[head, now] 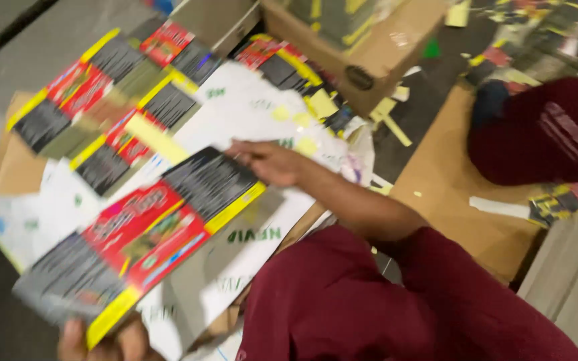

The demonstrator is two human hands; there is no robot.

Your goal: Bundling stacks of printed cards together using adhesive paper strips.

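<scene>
My left hand (105, 342) grips the near end of a flat printed carton sheet (148, 234), red, black and grey with yellow edges, held tilted above the work surface. My right hand (269, 162) reaches out from a maroon sleeve (369, 294), and its fingers touch the far corner of that sheet. Whether they pinch it is blurred. Several more sheets of the same print (102, 107) lie fanned out to the left, on white printed paper (249, 107).
An open brown cardboard box (376, 53) stands at the back. A brown board (449, 187) lies on the right, with a maroon cloth shape (543, 130) on it, and paper scraps (389, 117) are scattered about. Grey stacked sheets (570, 281) sit at the lower right.
</scene>
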